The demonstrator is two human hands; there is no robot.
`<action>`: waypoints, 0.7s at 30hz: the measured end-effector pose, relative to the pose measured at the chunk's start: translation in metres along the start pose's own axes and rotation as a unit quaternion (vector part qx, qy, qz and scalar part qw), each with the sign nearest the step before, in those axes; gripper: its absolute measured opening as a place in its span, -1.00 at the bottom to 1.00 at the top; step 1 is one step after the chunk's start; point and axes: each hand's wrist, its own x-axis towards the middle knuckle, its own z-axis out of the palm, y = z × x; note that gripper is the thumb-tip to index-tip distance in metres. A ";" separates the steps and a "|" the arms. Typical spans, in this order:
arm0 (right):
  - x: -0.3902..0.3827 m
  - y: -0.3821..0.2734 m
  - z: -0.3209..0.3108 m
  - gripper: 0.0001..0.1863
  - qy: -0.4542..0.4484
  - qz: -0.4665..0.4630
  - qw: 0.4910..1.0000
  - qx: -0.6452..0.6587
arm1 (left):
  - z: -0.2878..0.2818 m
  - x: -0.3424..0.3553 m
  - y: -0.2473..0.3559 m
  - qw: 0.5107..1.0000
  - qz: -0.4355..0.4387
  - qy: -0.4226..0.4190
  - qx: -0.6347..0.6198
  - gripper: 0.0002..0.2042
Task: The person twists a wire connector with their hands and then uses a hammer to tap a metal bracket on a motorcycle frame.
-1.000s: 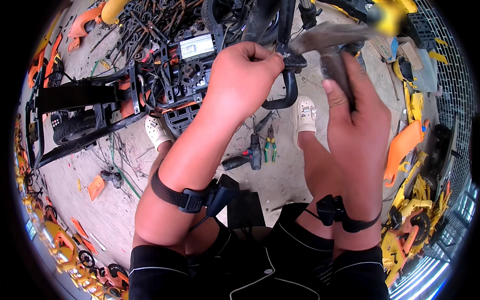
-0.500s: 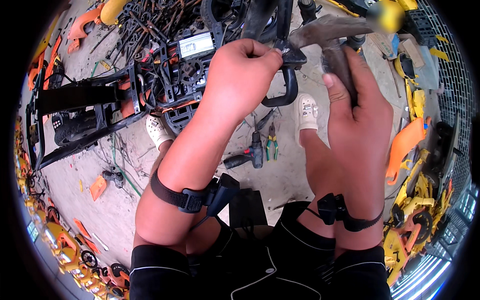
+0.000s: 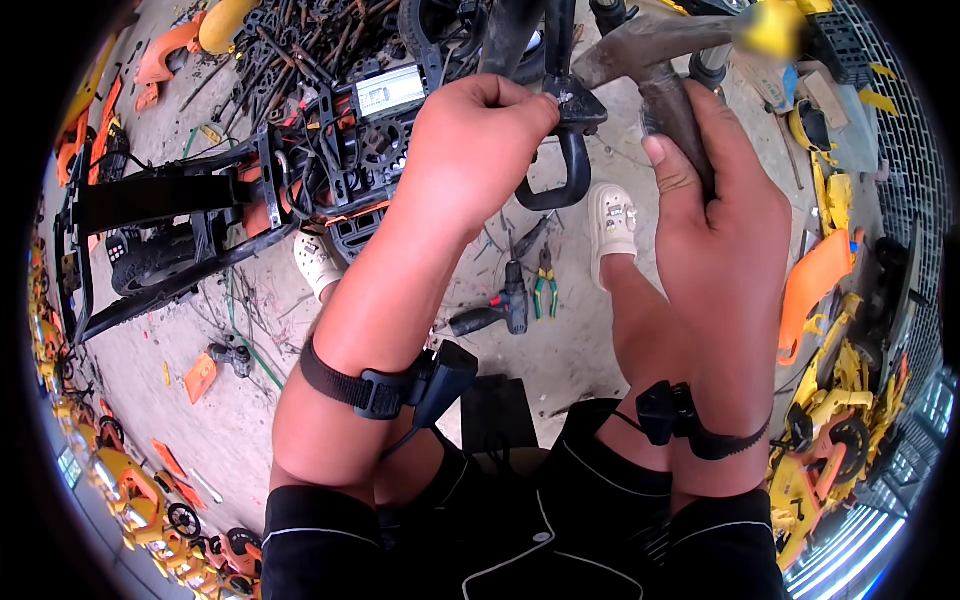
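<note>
My right hand [image 3: 722, 195] is closed around the dark handle of a hammer [image 3: 676, 115]. The hammer's metal head lies close to a black bracket [image 3: 580, 105] on a black metal frame [image 3: 150, 195]; whether they touch I cannot tell. My left hand [image 3: 482, 150] is closed, its thumb and fingertips pinched together right at this bracket. Whatever the pinch holds is too small or hidden to make out. Below the bracket hangs a bent black bar [image 3: 568, 180]. Left of my left hand, the frame carries wires and a silver box with a label [image 3: 388, 90].
On the floor between my feet lie a cordless drill [image 3: 515, 298] and green-handled pliers [image 3: 546, 285]. Dark metal rods [image 3: 290, 65] are heaped at the far left. Orange panels [image 3: 815, 285] and yellow parts [image 3: 835, 410] line the right side. A small black part [image 3: 232, 357] lies at left.
The hammer's head has shifted slightly up and left, still close to the bracket. My left hand and the bracket have moved a little to the left in the picture; both grips are unchanged.
</note>
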 end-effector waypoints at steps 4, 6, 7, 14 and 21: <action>0.000 0.000 0.001 -0.62 -0.016 0.000 1.000 -0.019 | 0.000 0.001 0.000 1.000 -0.001 0.001 -0.005 -0.80; -0.002 0.001 0.000 -0.62 0.012 -0.010 1.000 0.005 | 0.001 0.000 0.002 1.000 -0.005 -0.002 -0.007 -0.79; -0.002 0.003 0.001 -0.62 0.045 -0.026 0.998 0.026 | 0.000 0.000 0.002 1.000 -0.002 -0.006 -0.007 -0.79; -0.001 -0.004 -0.004 -0.63 0.006 0.005 1.000 0.018 | 0.000 0.000 0.001 1.000 0.002 -0.002 -0.002 -0.78; 0.001 -0.001 -0.003 -0.66 -0.016 0.000 1.000 0.012 | 0.000 0.002 -0.001 1.000 0.017 0.001 -0.010 -0.78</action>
